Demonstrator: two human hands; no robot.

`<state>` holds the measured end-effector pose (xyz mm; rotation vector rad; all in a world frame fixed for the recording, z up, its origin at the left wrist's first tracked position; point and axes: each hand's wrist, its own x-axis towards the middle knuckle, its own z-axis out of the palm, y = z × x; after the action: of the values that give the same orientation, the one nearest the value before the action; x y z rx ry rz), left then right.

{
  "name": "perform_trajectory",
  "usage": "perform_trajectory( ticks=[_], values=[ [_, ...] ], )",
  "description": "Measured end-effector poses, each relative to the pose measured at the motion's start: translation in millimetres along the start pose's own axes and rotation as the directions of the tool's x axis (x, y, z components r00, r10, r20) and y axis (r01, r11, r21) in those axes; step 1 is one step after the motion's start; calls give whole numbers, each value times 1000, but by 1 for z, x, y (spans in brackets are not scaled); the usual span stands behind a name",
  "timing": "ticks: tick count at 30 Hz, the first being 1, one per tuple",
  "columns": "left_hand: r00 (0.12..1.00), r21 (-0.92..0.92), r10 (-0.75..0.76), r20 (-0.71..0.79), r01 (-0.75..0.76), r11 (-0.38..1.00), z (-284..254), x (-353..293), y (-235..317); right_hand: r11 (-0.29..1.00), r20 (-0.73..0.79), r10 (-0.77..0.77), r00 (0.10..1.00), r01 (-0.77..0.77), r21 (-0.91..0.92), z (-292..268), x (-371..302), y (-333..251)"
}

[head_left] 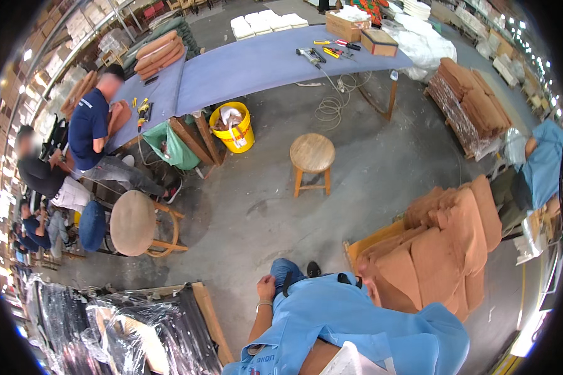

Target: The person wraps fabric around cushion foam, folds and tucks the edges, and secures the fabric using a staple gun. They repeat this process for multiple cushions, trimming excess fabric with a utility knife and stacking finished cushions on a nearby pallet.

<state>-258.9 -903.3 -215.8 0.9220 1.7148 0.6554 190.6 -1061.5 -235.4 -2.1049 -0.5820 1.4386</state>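
1. Here's the left hand (266, 287), down beside the wearer's blue-clad leg, a band at the wrist; its fingers are loosely curled and released, holding nothing we can see.
2. Over to the right hand (370, 289), blurred and partly hidden by the light blue shirt (356, 319); whether its fingers grip or are free, we cannot tell.
3. And right there, just beside that hand, the big pile of brown cushions (441, 250), stacked at the wearer's right on a wooden platform (351, 253); contact with the hand is unclear.
4. Out in front, a wooden stool (313, 154) stands on the grey floor (256, 194).
5. Beyond it runs the long table (244, 69), blue-covered, with a power tool (309, 56) and a cardboard box (347, 28) on top.
6. By its near edge sits a yellow bucket (239, 142).
7. At the far left, a co-worker in a dark blue shirt (89, 122) leans at the table.
8. Lower left, a plastic-wrapped dark stack (131, 331).
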Motion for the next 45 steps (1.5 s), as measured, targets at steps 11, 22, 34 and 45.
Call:
perform_trajectory(
  ticks=[11,22,34,45],
  values=[
    [999,544,20,45,-41,838,-36,221,25,912,165,-252,954,176,372,53,161,-417],
    [996,224,76,-52,-62,973,-54,417,361,-554,-138,-782,-608,576,601,-2,-75,-889],
    [957,875,-74,279,-222,430,-13,515,334,-572,-165,-764,-623,538,619,-7,98,-1077],
    [954,-112,-38,-299,4,994,12,600,468,-162,-52,-981,-187,644,747,119,315,-1286]
  ],
)
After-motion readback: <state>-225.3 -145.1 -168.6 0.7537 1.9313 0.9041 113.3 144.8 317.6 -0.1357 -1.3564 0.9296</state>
